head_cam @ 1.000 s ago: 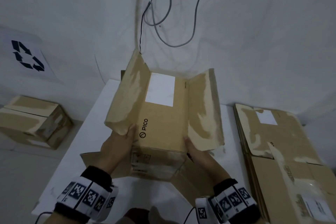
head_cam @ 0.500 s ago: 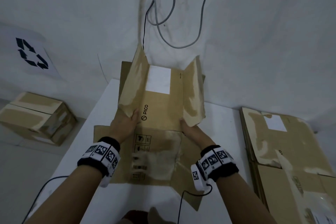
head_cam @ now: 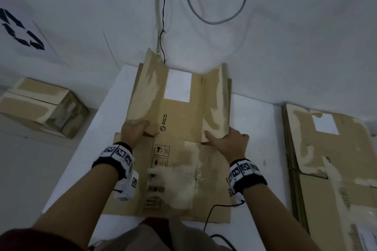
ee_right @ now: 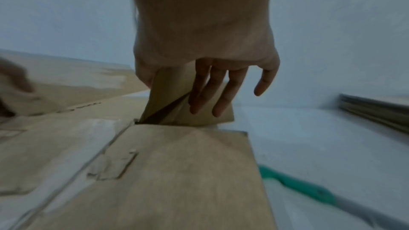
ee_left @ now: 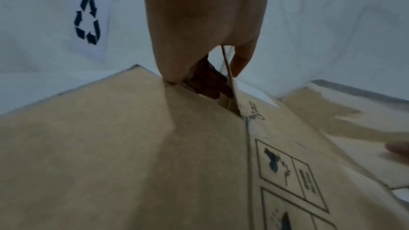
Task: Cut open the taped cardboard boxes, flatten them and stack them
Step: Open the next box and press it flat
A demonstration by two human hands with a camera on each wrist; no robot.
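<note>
A cut-open brown cardboard box [head_cam: 179, 120] with a "PICO" print and a white label lies spread on the white table [head_cam: 255, 128]. Its two long side flaps still stand up. My left hand [head_cam: 140, 127] pinches the near corner of the left flap [ee_left: 230, 76], thumb on one side and fingers on the other. My right hand [head_cam: 220, 138] grips the near corner of the right flap [ee_right: 170, 90], thumb inside and fingers along the outside. The near panels lie flat under my wrists.
A stack of flattened boxes [head_cam: 326, 149] lies at the table's right. A taped box [head_cam: 40, 108] sits on the floor at the left. A green-handled cutter [ee_right: 298, 186] lies on the table right of the box. Cables [head_cam: 204, 6] hang on the wall behind.
The box has gone from held up and tilted to lying down on the table, farther from me. Both hands moved forward with it and still hold the flaps' near corners.
</note>
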